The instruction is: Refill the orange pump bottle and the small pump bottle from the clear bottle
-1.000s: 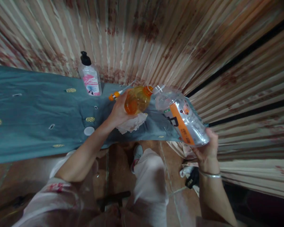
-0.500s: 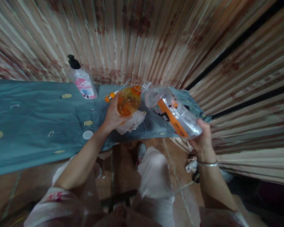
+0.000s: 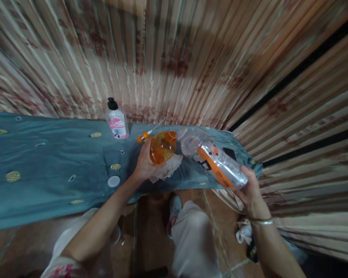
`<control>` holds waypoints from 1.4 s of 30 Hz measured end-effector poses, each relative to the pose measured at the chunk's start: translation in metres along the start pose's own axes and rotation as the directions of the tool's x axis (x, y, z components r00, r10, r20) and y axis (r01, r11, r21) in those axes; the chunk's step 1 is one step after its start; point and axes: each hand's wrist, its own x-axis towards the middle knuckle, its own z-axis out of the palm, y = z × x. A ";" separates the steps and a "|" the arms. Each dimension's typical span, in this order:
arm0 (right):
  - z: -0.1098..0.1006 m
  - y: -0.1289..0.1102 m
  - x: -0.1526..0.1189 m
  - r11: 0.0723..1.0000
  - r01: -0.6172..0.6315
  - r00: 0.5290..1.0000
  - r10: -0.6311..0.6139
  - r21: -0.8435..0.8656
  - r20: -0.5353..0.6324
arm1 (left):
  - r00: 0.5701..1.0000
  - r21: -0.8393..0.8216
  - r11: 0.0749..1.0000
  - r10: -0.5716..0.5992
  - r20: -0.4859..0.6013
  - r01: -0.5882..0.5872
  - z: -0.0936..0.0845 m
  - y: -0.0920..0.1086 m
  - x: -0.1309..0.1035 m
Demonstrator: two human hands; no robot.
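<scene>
Near the center of the frame, the left hand (image 3: pixel 145 161) is gripping the orange bottle (image 3: pixel 161 148) around its side, fingers curled, and is tilting it so that its mouth is pointing up toward the right. The right hand (image 3: pixel 251 189), right of center and lower, is closing around the base of the clear bottle (image 3: pixel 217 160), which is slanting up and leftward with its neck lying right beside the orange bottle's mouth; whether the two rims are touching is hard to tell. Both bottles are thus lying between the hands, above the desk (image 3: pixel 60 170).

A frilly white cloth (image 3: pixel 169 168) is resting just under the orange bottle. The orange pump top (image 3: pixel 144 136) is lying behind the left hand, its thin tube pointing up and right. The white cap (image 3: pixel 113 181) is sitting left of the left hand, near the desk's front edge. Farther back, left of center, the black-topped pump bottle (image 3: pixel 117 124) is standing before the pleated curtain (image 3: pixel 150 69).
</scene>
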 end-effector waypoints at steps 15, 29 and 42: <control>0.000 -0.026 0.010 0.995 -0.059 0.996 0.064 -0.075 0.069 | 0.998 -0.066 0.996 -0.059 0.004 0.059 -0.001 0.009 -0.001; -0.007 -0.032 0.009 0.993 -0.024 1.000 0.024 -0.112 -0.001 | 0.998 -0.040 0.998 -0.052 0.022 0.053 0.001 0.008 0.000; -0.008 -0.041 0.007 0.990 -0.017 1.000 0.020 -0.142 0.020 | 0.999 -0.032 0.999 -0.031 0.015 0.031 0.005 0.005 0.003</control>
